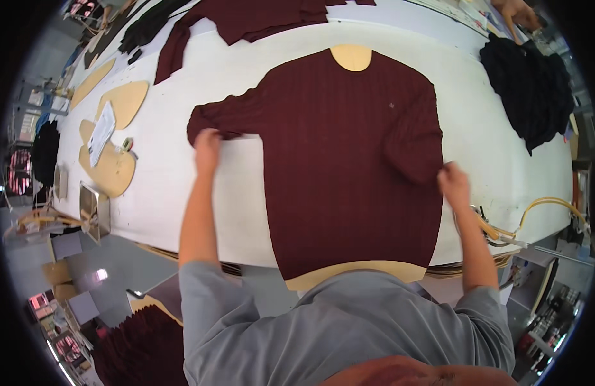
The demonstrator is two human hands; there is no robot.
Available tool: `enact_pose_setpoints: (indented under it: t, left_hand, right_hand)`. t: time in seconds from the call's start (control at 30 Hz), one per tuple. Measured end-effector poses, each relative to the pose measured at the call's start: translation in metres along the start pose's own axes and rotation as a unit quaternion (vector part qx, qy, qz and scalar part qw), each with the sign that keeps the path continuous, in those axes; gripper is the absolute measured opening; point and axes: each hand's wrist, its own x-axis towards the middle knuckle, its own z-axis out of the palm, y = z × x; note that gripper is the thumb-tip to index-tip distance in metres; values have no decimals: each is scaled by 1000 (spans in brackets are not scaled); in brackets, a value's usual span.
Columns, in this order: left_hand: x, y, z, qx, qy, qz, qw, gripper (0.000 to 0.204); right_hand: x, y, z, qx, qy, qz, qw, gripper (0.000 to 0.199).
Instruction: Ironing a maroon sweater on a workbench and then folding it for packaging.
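A maroon knitted sweater (336, 154) lies flat in front of me, stretched over a tan board (352, 56) that shows at the neck and below the hem. My left hand (208, 143) is closed on the sweater's left-side sleeve, which bends out to the side with its end folded down. At the right edge of the body, my right hand (453, 183) grips the end of the other sleeve (413, 145), which is folded over the sweater's front. A small mark sits on the chest.
The white table (239, 212) carries another maroon sweater (259, 19) at the far side. Tan boards (124, 103) and papers (103, 134) lie to the left. A dark garment pile (528, 90) is at the right, near another person's arm (517, 16). Maroon garments (143, 347) are stacked lower left.
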Motion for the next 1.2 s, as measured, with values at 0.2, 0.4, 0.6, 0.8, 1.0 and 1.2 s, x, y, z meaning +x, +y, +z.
enact_pose_setpoints:
  t: [0.2, 0.4, 0.6, 0.8, 1.0, 1.2]
  left_hand:
    - [20, 37, 17, -243, -76, -283, 925, 30]
    - [36, 146, 62, -295, -140, -461, 825, 36]
    - [44, 140, 66, -243, -186, -528, 792, 41]
    - [-22, 289, 86, -63, -17, -54, 996, 40]
    - [-100, 405, 124, -84, -323, 292, 897, 68]
    - [-146, 402, 133, -99, -344, 295, 886, 76]
  right_hand:
    - [85, 169, -48, 332, 182, 291, 879, 56]
    - [127, 65, 50, 249, -69, 255, 932, 25]
    - [120, 69, 27, 348, -175, 255, 885, 31]
    - [-46, 142, -97, -36, -92, 131, 986, 55]
    - [-105, 158, -126, -166, -210, 99, 958, 71]
    - [27, 131, -124, -72, -251, 122, 958, 60]
